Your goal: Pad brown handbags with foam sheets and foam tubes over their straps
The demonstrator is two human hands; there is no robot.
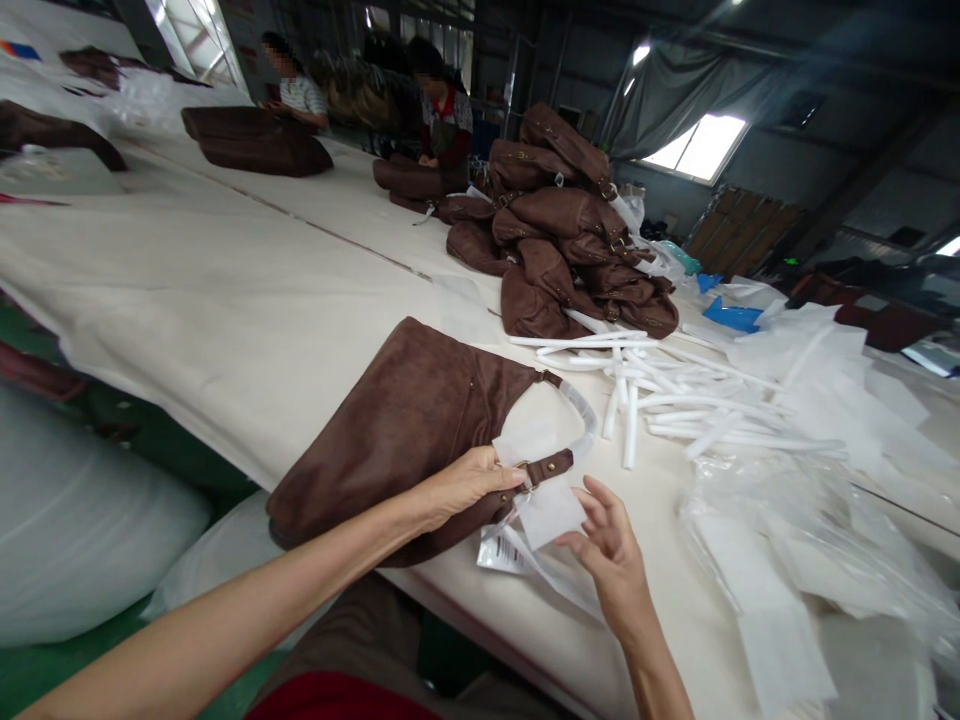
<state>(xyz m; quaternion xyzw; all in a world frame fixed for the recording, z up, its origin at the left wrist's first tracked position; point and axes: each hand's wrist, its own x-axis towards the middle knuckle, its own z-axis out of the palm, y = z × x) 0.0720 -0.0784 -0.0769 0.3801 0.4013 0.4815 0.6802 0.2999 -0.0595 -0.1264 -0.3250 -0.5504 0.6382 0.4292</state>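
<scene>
The brown handbag point(390, 430) lies mostly to the left of and beyond the left hand point(471, 482), slanting across the person's front: its base runs from a near-left corner to a far-left one, while its mouth and handle face right. The wrapped handle point(583, 412) arcs out past the fingers and returns to metal fittings just beside the left fingertips. That hand is closed in a pinch on the bag at this near end of the handle, so it is the nearer of the two.

The right hand point(611, 545) is just right of the fittings, fingers parted and half curled, with a white slip point(553, 512) at its fingertips (whether thumb and paper actually touch, I cannot tell). A printed label point(501, 552) hangs below and between the hands.

The near edge of the cloth-covered table point(315, 262) passes diagonally under the bag, whose near-left corner seems to jut over it. Left and ahead of the hands, pale cloth stretches beyond the bag. Ahead and right, white tubes point(675, 400) lie near the handle's outer curve, with a heap of brown bags point(570, 230) behind. Clear plastic point(810, 530) spreads well to the right, bounding the right hand's side.
</scene>
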